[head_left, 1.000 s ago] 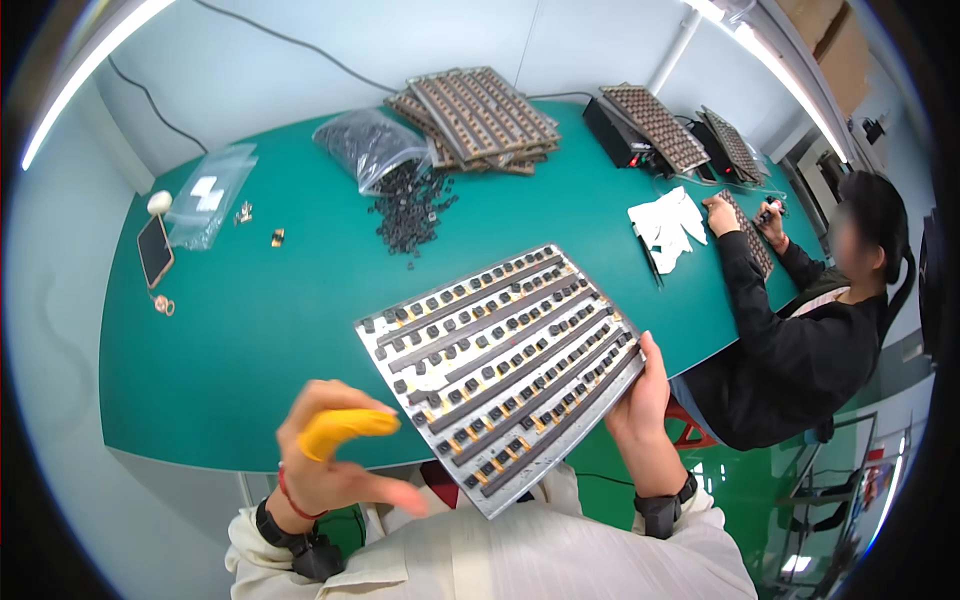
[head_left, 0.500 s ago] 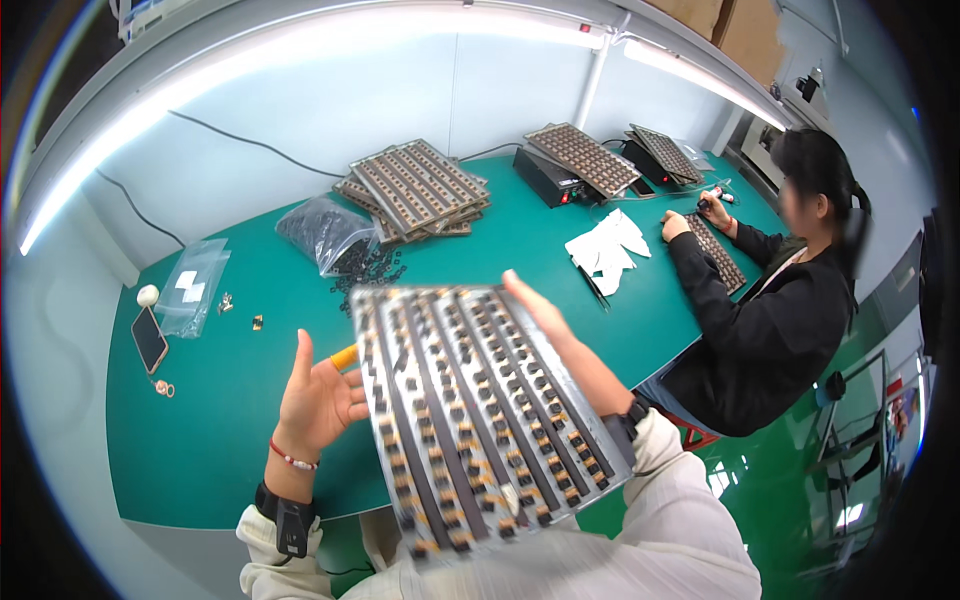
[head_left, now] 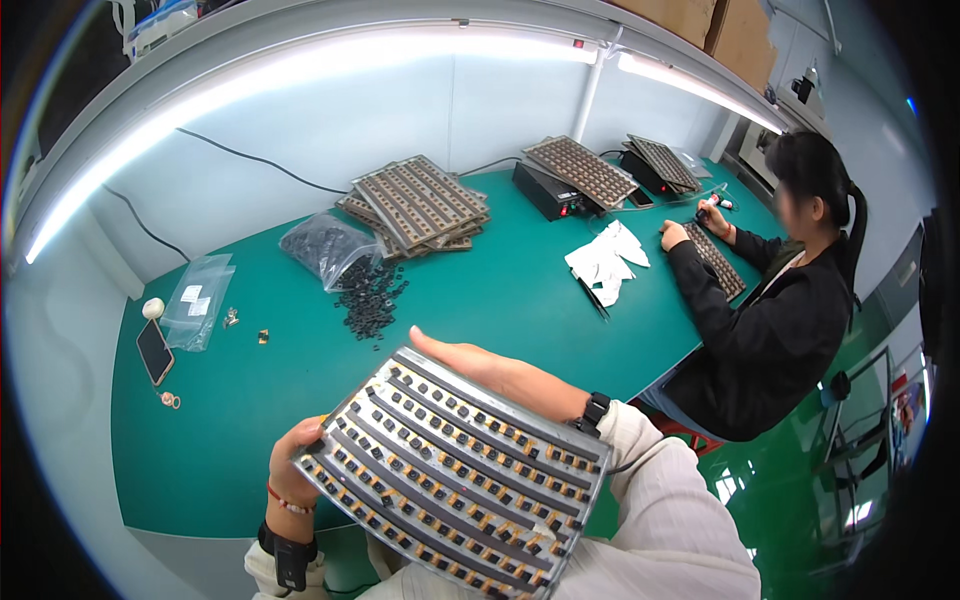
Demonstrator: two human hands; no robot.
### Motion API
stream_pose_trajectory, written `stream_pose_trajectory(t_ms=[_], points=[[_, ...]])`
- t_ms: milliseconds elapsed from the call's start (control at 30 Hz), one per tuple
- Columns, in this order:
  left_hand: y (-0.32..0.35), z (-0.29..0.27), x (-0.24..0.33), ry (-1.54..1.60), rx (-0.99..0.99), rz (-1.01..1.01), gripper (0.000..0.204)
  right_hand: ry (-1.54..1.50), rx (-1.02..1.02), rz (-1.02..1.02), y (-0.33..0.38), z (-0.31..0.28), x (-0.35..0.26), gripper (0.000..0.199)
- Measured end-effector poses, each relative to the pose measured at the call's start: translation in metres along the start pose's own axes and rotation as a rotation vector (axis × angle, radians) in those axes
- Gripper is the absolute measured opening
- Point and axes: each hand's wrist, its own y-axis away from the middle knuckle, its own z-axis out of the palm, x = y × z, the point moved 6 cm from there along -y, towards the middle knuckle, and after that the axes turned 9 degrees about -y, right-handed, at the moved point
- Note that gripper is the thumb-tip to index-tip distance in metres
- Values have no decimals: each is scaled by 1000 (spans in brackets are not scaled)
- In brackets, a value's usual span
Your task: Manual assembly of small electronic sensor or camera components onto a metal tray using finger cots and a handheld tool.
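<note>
A flat grey panel [head_left: 455, 465] with rows of small square black pieces on gold-coloured strips is held up, tilted, close in front of me. My left hand [head_left: 292, 465] is closed on its left corner, the fingers partly hidden behind it. Along the far edge lies my right hand [head_left: 465, 362], gripping the panel, its other fingers out of sight underneath. Beyond the panel, loose small black pieces [head_left: 370, 305] spill in a heap from a clear plastic bag [head_left: 325, 248] on the green table [head_left: 240, 410].
Behind the bag is a stack of similar panels [head_left: 420, 198]. More panels [head_left: 582, 168] lean on a black box [head_left: 542, 190]. White paper [head_left: 607, 258] and tweezers [head_left: 592, 298] lie at right. A phone [head_left: 155, 350] is far left. A co-worker [head_left: 790, 310] sits at right, handling another panel [head_left: 715, 262].
The panel has turned, its rows now running more sideways. My left hand, open beside it before, has closed on its left corner. My right hand has shifted left with the panel.
</note>
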Motion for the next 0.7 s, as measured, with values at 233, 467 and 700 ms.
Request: stream_pose_trajectory(t_ms=[233,467,700], points=[[42,-7,16,-175,183,198,59,-630,-274,144,-15,-73,65,82],[77,9,14,-95,277,284,62,-504,-78,-28,41,-59,65,62],[80,13,-9,-77,174,127,76,-137,252,-153,54,-73,52,34]])
